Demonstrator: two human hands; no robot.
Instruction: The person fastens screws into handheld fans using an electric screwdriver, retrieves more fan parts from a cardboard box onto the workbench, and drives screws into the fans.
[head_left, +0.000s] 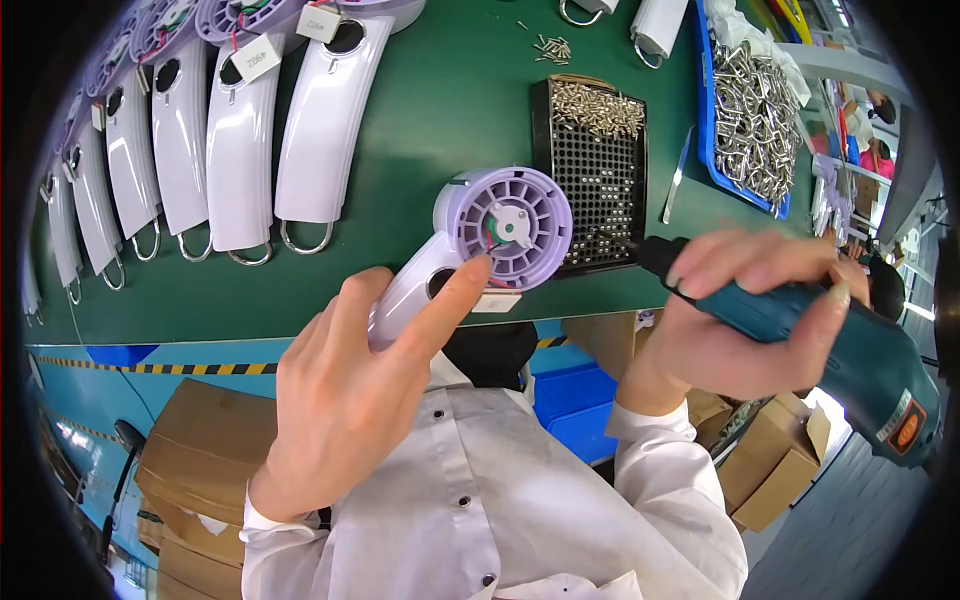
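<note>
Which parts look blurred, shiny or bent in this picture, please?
Head view: the right hand is blurred, probably by motion; head view: bright glare lies on the white handles; head view: corners are black, and the front edge of the table bends.

A green workbench bears white-handled lilac fan units lined up at ten o'clock, loose screws near twelve, a black screw tray between one and two, and, toward two, a slim metal tool beside a blue bin.
</note>
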